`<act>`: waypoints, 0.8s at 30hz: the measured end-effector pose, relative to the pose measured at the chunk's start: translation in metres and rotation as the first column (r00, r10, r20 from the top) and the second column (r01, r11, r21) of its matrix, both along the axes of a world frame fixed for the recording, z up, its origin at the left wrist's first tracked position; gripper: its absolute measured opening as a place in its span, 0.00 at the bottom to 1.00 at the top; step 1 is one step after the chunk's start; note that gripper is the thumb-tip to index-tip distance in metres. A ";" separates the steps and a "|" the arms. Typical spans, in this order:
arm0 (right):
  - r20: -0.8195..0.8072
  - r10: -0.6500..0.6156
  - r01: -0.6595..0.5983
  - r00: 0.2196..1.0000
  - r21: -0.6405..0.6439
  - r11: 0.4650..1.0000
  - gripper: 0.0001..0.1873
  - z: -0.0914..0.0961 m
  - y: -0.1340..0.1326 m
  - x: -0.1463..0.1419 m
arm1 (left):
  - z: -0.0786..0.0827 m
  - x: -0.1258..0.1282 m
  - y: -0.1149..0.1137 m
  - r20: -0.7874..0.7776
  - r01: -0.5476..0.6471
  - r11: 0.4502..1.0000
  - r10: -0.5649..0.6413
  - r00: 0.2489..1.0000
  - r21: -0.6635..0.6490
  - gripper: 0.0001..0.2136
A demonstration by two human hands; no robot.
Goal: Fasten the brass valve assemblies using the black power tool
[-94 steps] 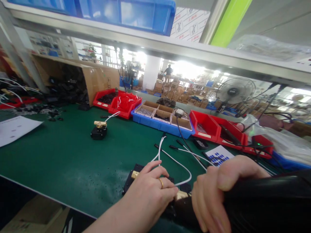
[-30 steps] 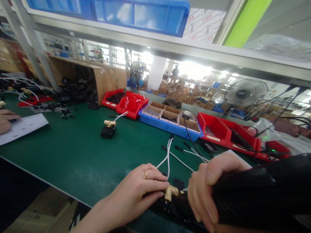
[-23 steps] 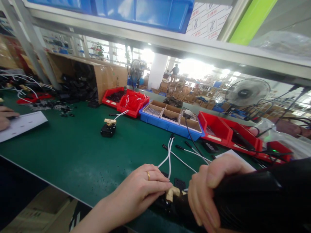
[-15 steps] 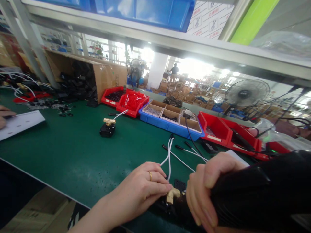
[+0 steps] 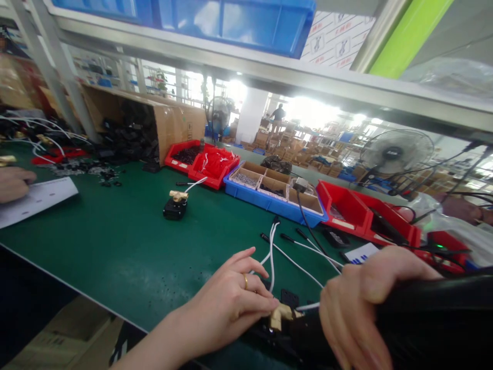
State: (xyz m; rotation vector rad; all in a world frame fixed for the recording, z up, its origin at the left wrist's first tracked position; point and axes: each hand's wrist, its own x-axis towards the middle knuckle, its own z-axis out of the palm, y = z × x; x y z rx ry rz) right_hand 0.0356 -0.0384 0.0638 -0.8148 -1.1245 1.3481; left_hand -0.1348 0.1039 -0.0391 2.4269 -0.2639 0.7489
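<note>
My left hand (image 5: 231, 303), with a gold ring, rests on a black valve body with a brass fitting (image 5: 280, 316) at the near edge of the green bench (image 5: 115, 246). Its thumb and lower fingers press the part while the index finger lifts. My right hand (image 5: 362, 303) is wrapped around a big black power tool (image 5: 435, 324) whose nose meets the brass fitting. White leads (image 5: 271, 246) with black tips run from the part across the mat.
Another brass-and-black valve (image 5: 176, 204) stands mid-bench. Red bins (image 5: 346, 208) and a blue divided tray (image 5: 275, 192) line the back, with a fan (image 5: 396, 154) and cables behind. Another person's hand (image 5: 13, 182) rests by a white sheet (image 5: 38, 198) at left. An open carton (image 5: 131, 128) holds black parts.
My left index finger has lifted off the part, and both hands with the tool have shifted slightly right. The view has panned a little, and the other person's hand has moved further in.
</note>
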 end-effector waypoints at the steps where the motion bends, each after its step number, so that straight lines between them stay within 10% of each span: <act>1: 0.003 0.121 -0.121 0.993 0.000 0.993 0.14 0.004 -0.001 0.007 | -0.001 0.000 -0.001 0.011 -0.006 1.000 0.006 1.000 -0.006 0.07; 24: -0.077 0.307 -0.313 0.949 -0.079 0.947 0.13 -0.007 0.032 -0.011 | -0.020 0.012 0.003 -0.032 -0.027 0.990 0.023 0.999 -0.138 0.11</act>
